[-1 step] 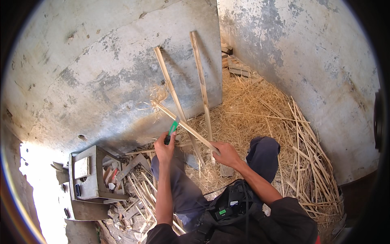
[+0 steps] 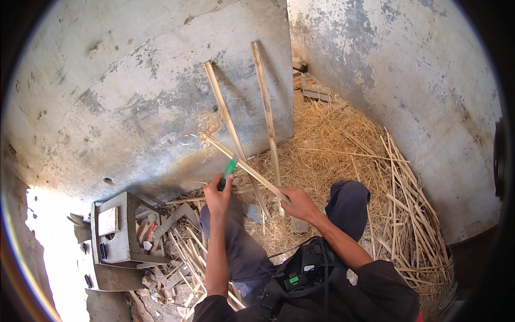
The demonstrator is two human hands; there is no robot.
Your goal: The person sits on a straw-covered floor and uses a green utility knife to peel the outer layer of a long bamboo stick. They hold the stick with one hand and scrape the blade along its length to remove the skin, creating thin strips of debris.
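My left hand point(image 2: 217, 197) is closed around a green and black utility knife point(image 2: 229, 168). The knife's upper end meets the side of a pale bamboo strip point(image 2: 256, 175), and its blade is hard to make out. My right hand point(image 2: 298, 203) grips the near end of that strip, which slants up and left in front of me. Thin curled shavings point(image 2: 210, 126) cling to the strip's far end. Behind it, a second bamboo strip point(image 2: 220, 96) and a third strip point(image 2: 263, 86) lean upright against the wall.
Shavings point(image 2: 327, 129) cover the floor ahead. Many split strips point(image 2: 416, 214) are heaped at the right, with more strips point(image 2: 188, 252) at the lower left. A worn wooden frame point(image 2: 115, 236) stands at left. Weathered walls point(image 2: 161, 70) enclose the corner; my bent knees flank the work.
The grey blade tip that showed beside the bamboo strip is no longer distinct; the knife has shifted very slightly. My right hand and the strip have stayed in place.
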